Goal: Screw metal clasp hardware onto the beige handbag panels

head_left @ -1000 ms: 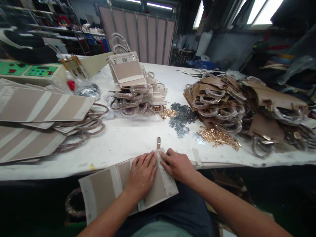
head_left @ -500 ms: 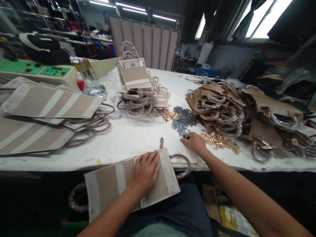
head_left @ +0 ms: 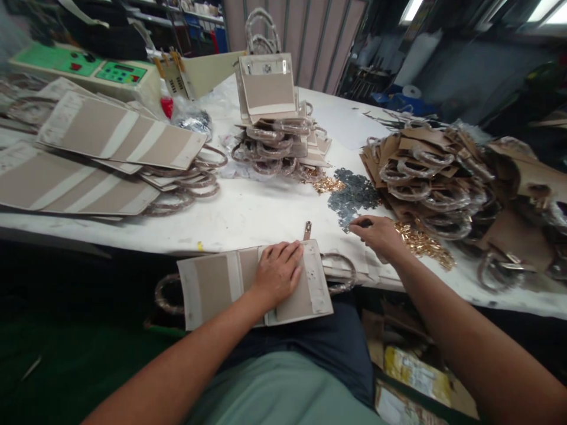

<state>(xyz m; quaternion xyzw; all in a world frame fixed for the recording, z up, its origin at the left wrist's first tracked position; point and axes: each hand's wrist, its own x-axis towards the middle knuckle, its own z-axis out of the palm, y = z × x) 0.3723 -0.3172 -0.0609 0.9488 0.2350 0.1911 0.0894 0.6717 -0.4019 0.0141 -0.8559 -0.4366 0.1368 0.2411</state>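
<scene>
My left hand (head_left: 278, 273) lies flat, fingers spread, on a beige and white bag panel (head_left: 212, 286) that rests on my lap at the table's front edge. A wrapped handle loop (head_left: 341, 273) sticks out from the panel's right side. My right hand (head_left: 375, 234) reaches forward onto the white table and pinches a small dark metal piece at the near edge of a heap of grey metal plates (head_left: 352, 195). A pile of gold fittings (head_left: 420, 243) lies just right of that hand. A small metal clasp (head_left: 307, 230) lies on the table above the panel.
Flat panels with handles (head_left: 110, 139) are stacked at the left. A stack of folded bags (head_left: 270, 112) stands in the middle back, and a big heap of brown bags (head_left: 443, 174) at the right. A green-topped machine (head_left: 88, 71) sits at the far left.
My right hand left the panel and reached forward right to the grey metal plates, where it now pinches a piece. The view has tilted down and shifted. My left hand stayed on the panel.
</scene>
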